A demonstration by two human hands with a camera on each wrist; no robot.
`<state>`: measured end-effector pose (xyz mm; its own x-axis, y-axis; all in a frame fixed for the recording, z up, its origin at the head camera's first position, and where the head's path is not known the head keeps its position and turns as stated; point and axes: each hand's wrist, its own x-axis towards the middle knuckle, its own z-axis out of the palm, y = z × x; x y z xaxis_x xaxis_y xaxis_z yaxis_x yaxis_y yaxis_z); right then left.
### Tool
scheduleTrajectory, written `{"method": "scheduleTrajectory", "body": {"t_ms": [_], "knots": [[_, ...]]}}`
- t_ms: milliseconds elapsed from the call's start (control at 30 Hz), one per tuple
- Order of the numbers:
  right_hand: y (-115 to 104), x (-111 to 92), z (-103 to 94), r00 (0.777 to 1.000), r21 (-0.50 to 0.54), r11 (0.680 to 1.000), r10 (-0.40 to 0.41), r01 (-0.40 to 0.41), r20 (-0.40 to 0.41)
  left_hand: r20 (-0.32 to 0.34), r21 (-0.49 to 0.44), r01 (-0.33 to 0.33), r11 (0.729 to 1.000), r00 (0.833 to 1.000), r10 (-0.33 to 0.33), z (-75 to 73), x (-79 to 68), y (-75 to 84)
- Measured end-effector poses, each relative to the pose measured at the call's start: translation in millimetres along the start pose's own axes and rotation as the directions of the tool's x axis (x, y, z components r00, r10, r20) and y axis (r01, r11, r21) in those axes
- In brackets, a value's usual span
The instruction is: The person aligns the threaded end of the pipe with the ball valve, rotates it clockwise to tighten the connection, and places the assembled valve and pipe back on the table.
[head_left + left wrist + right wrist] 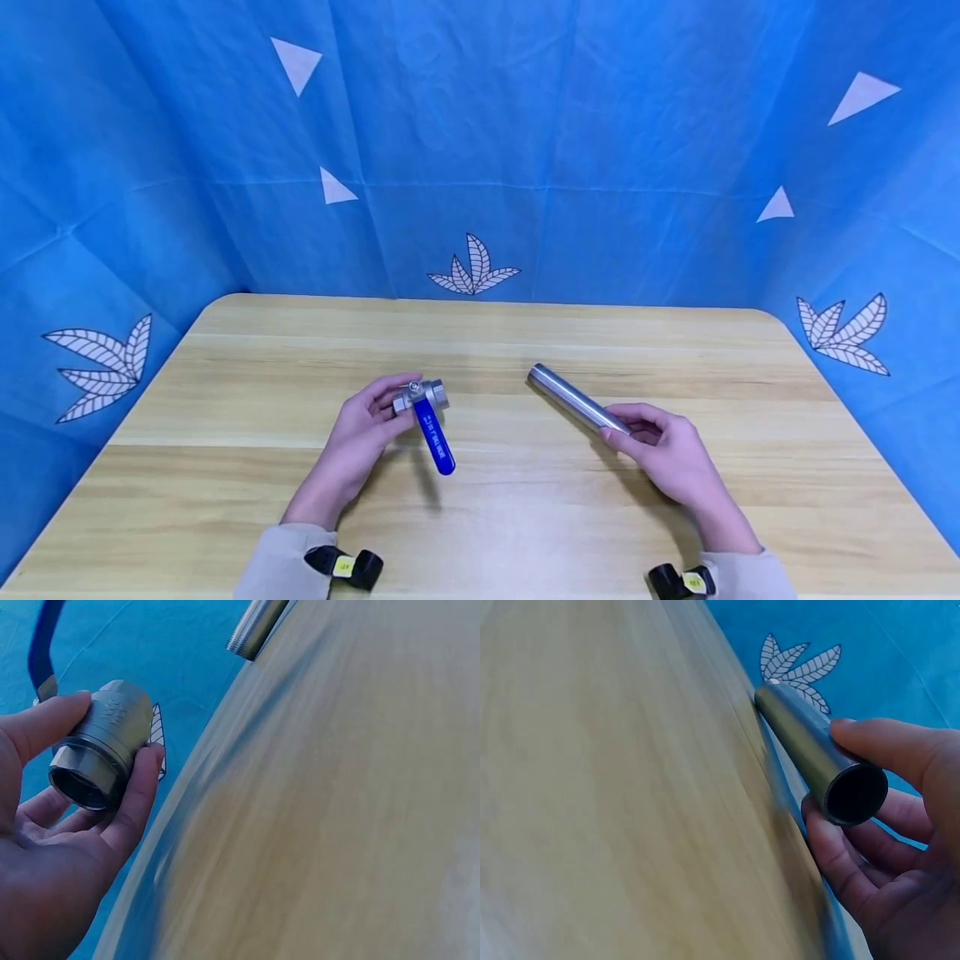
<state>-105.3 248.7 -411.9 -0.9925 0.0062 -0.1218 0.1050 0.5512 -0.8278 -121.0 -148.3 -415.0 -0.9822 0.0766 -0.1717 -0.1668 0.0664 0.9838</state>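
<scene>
My left hand point(358, 443) pinches a steel ball valve point(429, 395) between thumb and fingers, its blue lever point(435, 437) slanting toward the front. In the left wrist view the round open end of the valve body point(112, 720) faces the camera. My right hand point(670, 450) holds a steel pipe point(573, 398) by its near end, thumb on one side and fingers on the other. The pipe's far end points to the back left, toward the middle of the table. In the right wrist view the hollow near end of the pipe point(799, 739) shows. A gap separates valve and pipe.
A wood-grain table point(480, 533) with rounded back corners lies under both hands. Blue cloth point(480, 108) with white triangles and leaf prints hangs behind it and at both sides. Black straps with small devices sit on both wrists.
</scene>
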Motion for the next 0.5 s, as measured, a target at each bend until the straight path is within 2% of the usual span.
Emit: {"method": "scheduleTrajectory", "body": {"t_ms": [133, 500], "knots": [[2.5, 1.1, 0.0, 1.0, 0.015, 1.0, 0.025, -0.024, -0.008, -0.004, 0.001, 0.001, 1.0, 1.0, -0.001, -0.3, -1.3, 3.1], [5.8, 1.1, 0.2, 0.999, 0.021, 1.0, -0.014, 0.015, -0.04, 0.012, -0.002, 0.006, 1.0, 1.0, -0.005, -1.0, -1.0, 2.6]]}}
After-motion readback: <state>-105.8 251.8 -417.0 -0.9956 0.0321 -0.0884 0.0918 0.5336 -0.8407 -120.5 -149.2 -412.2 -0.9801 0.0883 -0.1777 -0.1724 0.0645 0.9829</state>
